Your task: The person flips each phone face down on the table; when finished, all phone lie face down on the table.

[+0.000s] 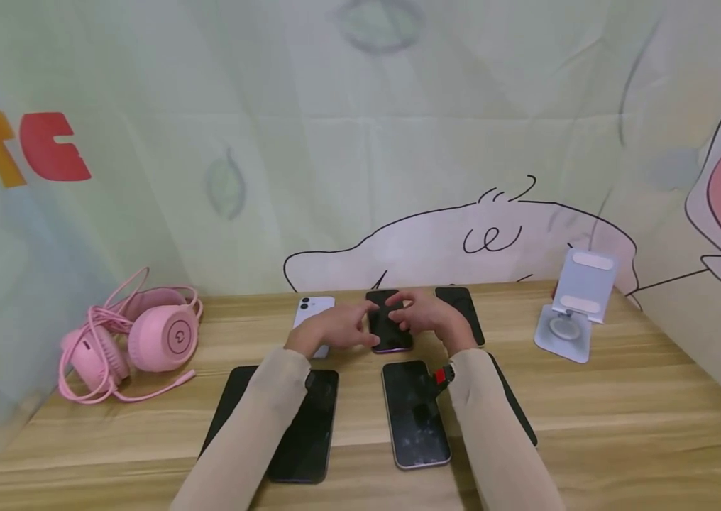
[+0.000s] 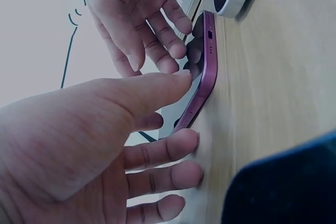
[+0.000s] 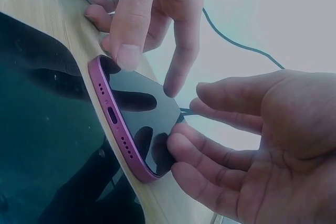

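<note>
A smartphone (image 1: pixel 383 319) with a purple-pink frame lies screen up between both hands at the back of the wooden table. My left hand (image 1: pixel 338 326) is at its left side, the thumb over the screen edge and the other fingers spread outside the frame in the left wrist view. From the right, my right hand (image 1: pixel 426 314) reaches to the same phone, its loosely bent fingertips (image 3: pixel 181 148) right at the phone's side edge. Neither hand is wrapped round it. Just left of my left hand, a white phone (image 1: pixel 316 305) lies with its camera lenses up.
A black phone (image 1: pixel 463 306) lies back right. Nearer stand a large dark tablet-like device (image 1: pixel 309 440), a phone (image 1: pixel 414 426) and another dark device (image 1: pixel 519 411), partly under my forearms. A pink headset (image 1: pixel 165 337) is left; a pale phone stand (image 1: pixel 584 284) is right, before a printed cloth backdrop.
</note>
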The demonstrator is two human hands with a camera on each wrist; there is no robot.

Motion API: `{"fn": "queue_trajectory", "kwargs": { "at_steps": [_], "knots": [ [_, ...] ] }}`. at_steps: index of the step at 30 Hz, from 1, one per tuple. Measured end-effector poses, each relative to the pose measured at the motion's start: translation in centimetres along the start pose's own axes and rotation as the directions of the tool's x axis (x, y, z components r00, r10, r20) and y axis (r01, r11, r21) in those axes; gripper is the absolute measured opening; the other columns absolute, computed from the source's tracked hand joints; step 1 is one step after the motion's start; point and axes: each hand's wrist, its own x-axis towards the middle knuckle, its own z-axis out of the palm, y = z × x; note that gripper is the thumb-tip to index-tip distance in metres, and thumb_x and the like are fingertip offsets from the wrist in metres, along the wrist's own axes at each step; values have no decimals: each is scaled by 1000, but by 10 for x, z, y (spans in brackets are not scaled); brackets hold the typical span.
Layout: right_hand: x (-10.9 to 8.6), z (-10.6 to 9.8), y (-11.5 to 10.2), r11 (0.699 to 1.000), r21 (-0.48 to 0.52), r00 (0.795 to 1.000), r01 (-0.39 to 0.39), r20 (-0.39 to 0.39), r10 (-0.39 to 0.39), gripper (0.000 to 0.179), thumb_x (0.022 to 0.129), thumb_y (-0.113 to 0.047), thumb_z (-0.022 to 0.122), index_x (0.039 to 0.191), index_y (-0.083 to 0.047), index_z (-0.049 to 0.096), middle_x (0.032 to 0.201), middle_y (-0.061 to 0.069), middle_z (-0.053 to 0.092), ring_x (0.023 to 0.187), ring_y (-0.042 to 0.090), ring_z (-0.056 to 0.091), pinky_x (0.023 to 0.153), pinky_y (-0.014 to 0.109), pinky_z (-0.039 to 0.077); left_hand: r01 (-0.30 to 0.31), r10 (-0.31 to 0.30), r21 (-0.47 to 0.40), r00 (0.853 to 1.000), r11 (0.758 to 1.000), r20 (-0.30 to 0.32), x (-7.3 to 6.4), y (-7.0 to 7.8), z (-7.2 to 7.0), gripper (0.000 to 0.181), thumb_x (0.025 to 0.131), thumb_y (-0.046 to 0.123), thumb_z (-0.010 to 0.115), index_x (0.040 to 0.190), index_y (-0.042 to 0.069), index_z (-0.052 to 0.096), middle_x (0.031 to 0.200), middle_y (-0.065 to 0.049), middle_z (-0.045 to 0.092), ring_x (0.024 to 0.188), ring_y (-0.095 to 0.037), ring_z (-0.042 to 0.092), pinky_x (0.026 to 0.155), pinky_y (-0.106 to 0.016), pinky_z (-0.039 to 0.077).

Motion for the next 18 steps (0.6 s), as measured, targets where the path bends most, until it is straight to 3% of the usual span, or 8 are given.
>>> {"fn": "queue_trajectory", "kwargs": {
  "at_steps": [4, 7, 14, 18],
  "knots": [
    [-2, -2, 0, 999, -18, 998, -37, -44, 37, 35, 102, -20, 59, 136, -14, 58, 115, 16, 58, 105, 30, 53, 92, 44, 46, -26, 26, 19, 1000, 999, 0, 3, 2, 2, 71, 94, 33, 72, 152, 10, 38, 89, -2, 62, 73, -18, 59, 66, -29, 46],
    [-4, -4, 1, 998, -14, 996, -57, -73, 56, 35, 102, -20, 59, 136, -15, 59, 121, 17, 58, 109, 32, 53, 96, 50, 44, -51, 51, 38, 999, 998, 3, 5, 4, 2, 69, 94, 32, 71, 151, 9, 39, 92, -3, 62, 78, -18, 58, 68, -29, 46],
    [-2, -7, 3, 999, -38, 998, -25, -60, 22, 36, 102, -20, 58, 137, -11, 58, 116, 16, 60, 94, 26, 55, 82, 35, 46, -41, 41, 74, 999, 996, -7, 4, 5, 3, 68, 94, 34, 71, 151, 10, 41, 106, -7, 56, 95, -21, 54, 82, -35, 46],
    [-2, -9, 4, 999, -40, 999, -14, -42, 12, 38, 102, -19, 57, 138, -9, 56, 103, 14, 59, 82, 22, 53, 74, 32, 44, -31, 33, 74, 999, 997, -16, 3, 4, 5, 69, 94, 36, 71, 151, 11, 41, 111, -8, 53, 102, -23, 52, 87, -38, 44]
  ]
}}
